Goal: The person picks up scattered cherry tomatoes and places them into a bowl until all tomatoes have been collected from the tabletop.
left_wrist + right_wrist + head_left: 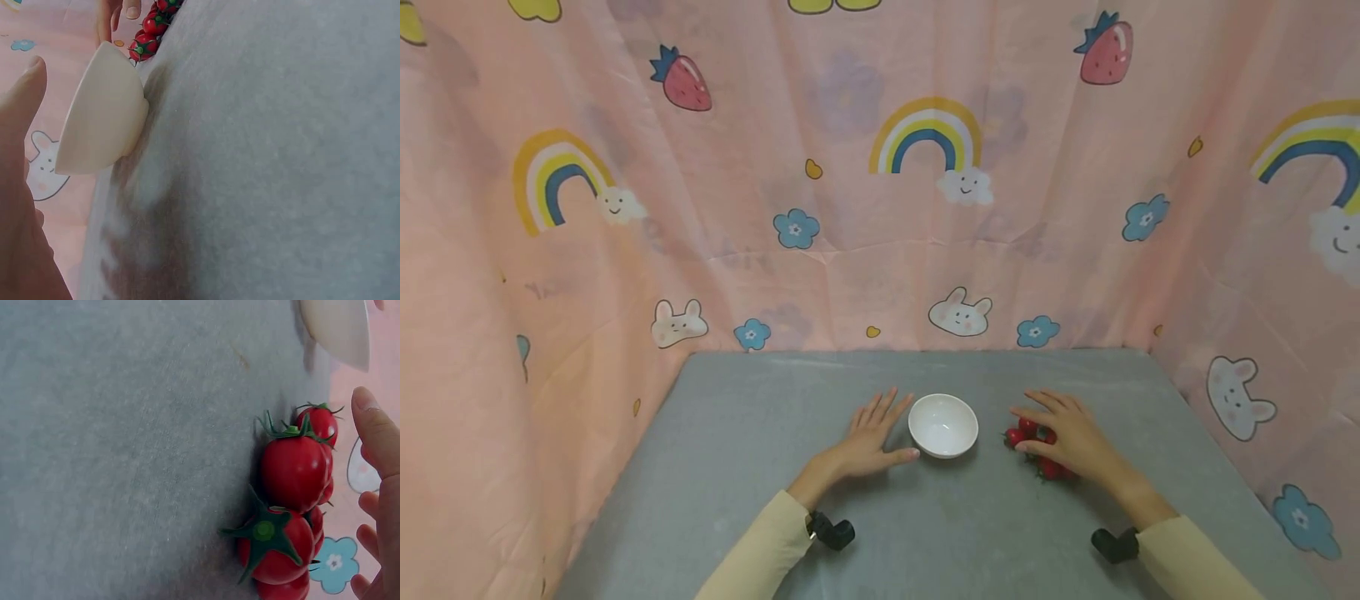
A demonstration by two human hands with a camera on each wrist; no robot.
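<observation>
A small white bowl [943, 426] stands upright on the grey table, with nothing inside it. Just to its left is my left hand [867, 443], fingers spread and thumb pointing toward the bowl's side. In the left wrist view the thumb [28, 94] appears beside the bowl [103, 115]. My right hand [1073, 440] hovers over a cluster of cherry tomatoes [1048, 469], its fingers extended and partly covering them. From the right wrist, the red tomatoes [294, 472] show green stems and lie on the table below the thumb [375, 428]. Neither hand grips anything.
The grey table [715, 467] reaches back to a pink curtain [737, 183] printed with rainbows, strawberries and rabbits. More curtain hangs along the left and right sides. Each wrist wears a black camera mount, such as the left one [832, 532].
</observation>
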